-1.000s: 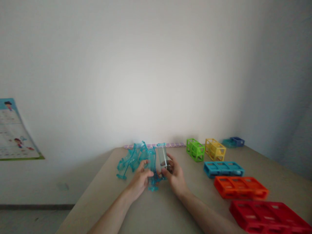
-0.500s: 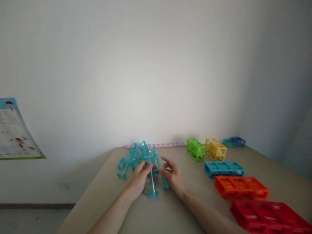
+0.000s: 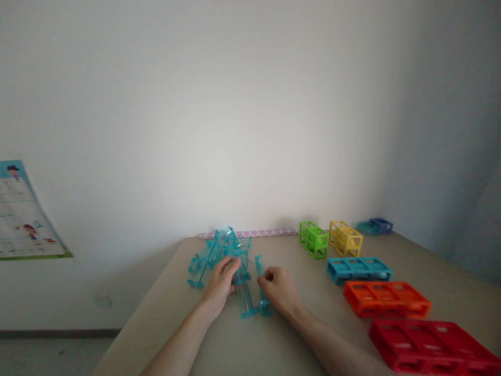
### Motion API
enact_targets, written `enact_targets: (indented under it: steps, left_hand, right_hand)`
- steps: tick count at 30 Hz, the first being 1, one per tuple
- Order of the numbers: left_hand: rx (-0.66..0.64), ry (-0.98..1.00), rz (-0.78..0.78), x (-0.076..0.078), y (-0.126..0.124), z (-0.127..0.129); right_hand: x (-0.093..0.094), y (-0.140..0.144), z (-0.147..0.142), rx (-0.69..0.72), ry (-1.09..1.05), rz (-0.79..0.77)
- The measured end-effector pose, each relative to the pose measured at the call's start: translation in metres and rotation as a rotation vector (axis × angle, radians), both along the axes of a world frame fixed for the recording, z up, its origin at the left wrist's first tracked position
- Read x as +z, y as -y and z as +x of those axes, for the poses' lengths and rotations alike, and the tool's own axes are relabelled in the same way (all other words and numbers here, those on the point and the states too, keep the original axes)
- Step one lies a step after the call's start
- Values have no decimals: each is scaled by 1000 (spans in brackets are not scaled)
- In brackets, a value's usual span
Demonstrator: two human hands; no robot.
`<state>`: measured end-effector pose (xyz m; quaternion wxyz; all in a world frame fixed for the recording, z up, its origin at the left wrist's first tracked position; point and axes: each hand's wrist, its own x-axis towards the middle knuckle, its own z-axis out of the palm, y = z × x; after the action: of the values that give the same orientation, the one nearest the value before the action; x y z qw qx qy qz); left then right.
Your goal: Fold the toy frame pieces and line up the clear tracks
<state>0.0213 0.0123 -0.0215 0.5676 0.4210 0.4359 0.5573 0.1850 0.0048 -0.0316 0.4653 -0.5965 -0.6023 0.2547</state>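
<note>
My left hand [image 3: 219, 286] is closed around a clear tube with teal ends [image 3: 245, 300], its lower end tilted toward me. Close by on the right, my right hand [image 3: 280, 288] pinches a slim translucent teal piece [image 3: 260, 267] by its side, and its fingers are curled in. The lower ends of the two pieces lie close together. Just behind my left hand is a loose heap of similar clear teal pieces [image 3: 219, 251], some overlapping, so single shapes are hard to make out.
Along the right side of the table [image 3: 313, 324] stand openwork racks: green [image 3: 313, 240], yellow [image 3: 346, 239], blue [image 3: 359, 269], orange [image 3: 386, 298] and red [image 3: 432, 344]. A dark blue basket [image 3: 381, 225] sits at the far right corner. A patterned strip [image 3: 266, 233] runs along the wall.
My right hand has closed from spread fingers into a pinch on the slim piece, which now stands more upright. The tube in my left hand has tilted, its lower end shifting slightly right.
</note>
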Motion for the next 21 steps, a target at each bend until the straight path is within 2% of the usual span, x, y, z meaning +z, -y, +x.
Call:
enact_targets:
  steps: [5, 10, 14, 21]
  left_hand:
    - [-18, -101, 47, 2, 1, 0]
    - [-6, -303, 140, 0, 1, 0]
    - [-5, -374, 204, -2, 0, 0]
    - [11, -415, 247, 0, 1, -1]
  right_hand:
    - [5, 1, 1, 3, -56, 138]
    - [10, 12, -3, 229, -92, 252]
    - [7, 17, -8, 369, -143, 202]
    - [-3, 10, -10, 363, -264, 102]
